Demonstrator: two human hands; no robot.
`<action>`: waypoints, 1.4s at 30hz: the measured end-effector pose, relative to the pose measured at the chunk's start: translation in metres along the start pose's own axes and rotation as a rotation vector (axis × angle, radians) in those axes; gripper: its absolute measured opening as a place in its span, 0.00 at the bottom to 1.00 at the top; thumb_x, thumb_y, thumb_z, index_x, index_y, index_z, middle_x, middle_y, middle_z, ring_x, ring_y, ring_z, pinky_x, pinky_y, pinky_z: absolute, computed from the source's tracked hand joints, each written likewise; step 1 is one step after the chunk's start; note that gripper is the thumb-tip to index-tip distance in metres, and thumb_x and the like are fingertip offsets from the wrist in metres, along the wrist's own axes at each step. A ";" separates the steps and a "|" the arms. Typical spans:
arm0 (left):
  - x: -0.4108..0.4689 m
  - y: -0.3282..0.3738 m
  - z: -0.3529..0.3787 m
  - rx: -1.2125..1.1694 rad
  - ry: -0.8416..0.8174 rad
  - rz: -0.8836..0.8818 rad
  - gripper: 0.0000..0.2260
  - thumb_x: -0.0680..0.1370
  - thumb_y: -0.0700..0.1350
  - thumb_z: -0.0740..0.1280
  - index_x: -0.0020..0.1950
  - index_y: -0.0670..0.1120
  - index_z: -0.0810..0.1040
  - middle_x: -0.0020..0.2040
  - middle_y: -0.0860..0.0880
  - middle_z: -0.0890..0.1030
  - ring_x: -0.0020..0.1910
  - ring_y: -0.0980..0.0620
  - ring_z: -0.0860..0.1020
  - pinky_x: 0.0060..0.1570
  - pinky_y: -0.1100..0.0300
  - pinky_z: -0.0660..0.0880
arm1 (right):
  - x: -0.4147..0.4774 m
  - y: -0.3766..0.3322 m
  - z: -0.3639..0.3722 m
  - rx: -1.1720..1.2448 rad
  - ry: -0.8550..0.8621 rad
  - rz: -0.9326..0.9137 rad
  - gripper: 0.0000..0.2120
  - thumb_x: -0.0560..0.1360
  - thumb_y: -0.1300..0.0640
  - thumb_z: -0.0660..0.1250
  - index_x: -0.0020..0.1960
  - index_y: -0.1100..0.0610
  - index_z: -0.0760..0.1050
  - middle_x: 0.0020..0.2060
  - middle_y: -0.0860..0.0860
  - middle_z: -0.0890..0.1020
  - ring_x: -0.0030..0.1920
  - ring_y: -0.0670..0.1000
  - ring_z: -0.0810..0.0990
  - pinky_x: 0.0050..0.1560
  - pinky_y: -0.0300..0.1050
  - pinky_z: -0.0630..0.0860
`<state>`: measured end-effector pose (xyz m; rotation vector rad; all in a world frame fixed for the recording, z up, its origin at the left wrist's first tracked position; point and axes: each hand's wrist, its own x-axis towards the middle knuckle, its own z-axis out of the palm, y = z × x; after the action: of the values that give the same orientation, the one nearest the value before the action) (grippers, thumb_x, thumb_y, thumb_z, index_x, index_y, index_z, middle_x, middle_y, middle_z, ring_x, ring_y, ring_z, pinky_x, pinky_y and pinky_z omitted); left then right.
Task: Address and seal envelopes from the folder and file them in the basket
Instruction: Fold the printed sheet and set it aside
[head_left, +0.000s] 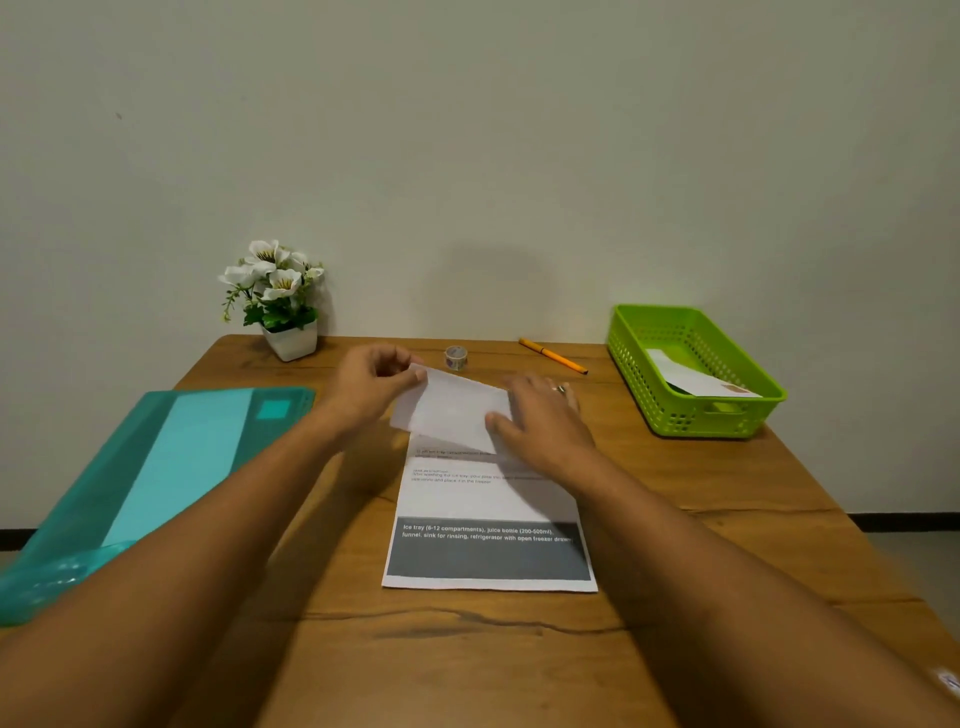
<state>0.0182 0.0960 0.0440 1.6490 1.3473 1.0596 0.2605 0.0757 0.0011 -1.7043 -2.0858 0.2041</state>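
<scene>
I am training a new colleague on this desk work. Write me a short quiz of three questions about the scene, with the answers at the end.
1. True or false: the green basket already holds a filed envelope.
2. What lies on the table between the tape roll and the basket? A) a stapler B) an orange pen C) scissors
3. Which hand pinches a corner of the white envelope over the printed sheet?

Key
1. True.
2. B.
3. The left hand. The right hand rests on the other end of the envelope.
</scene>
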 end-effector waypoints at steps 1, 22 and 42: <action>0.000 0.011 -0.002 -0.009 -0.008 0.056 0.05 0.80 0.45 0.72 0.53 0.46 0.84 0.49 0.49 0.85 0.53 0.48 0.82 0.55 0.52 0.80 | 0.005 -0.010 -0.010 0.060 0.044 -0.045 0.18 0.83 0.45 0.63 0.68 0.54 0.75 0.66 0.51 0.79 0.70 0.55 0.73 0.77 0.62 0.56; 0.009 0.101 -0.034 -0.030 0.162 0.492 0.05 0.77 0.48 0.76 0.47 0.48 0.87 0.43 0.51 0.87 0.45 0.53 0.83 0.45 0.57 0.79 | 0.018 -0.035 -0.050 0.426 0.209 -0.206 0.12 0.85 0.53 0.61 0.45 0.52 0.77 0.36 0.48 0.80 0.38 0.51 0.77 0.39 0.52 0.72; -0.004 0.082 -0.012 0.550 0.205 0.641 0.18 0.78 0.57 0.71 0.67 0.54 0.80 0.58 0.57 0.81 0.41 0.58 0.74 0.40 0.60 0.73 | 0.024 -0.048 -0.107 0.388 0.447 -0.288 0.03 0.77 0.54 0.75 0.46 0.52 0.86 0.40 0.43 0.85 0.44 0.42 0.83 0.46 0.38 0.78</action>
<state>0.0369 0.0787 0.1229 2.5523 1.3451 1.3139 0.2592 0.0711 0.1211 -1.0904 -1.7854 0.1146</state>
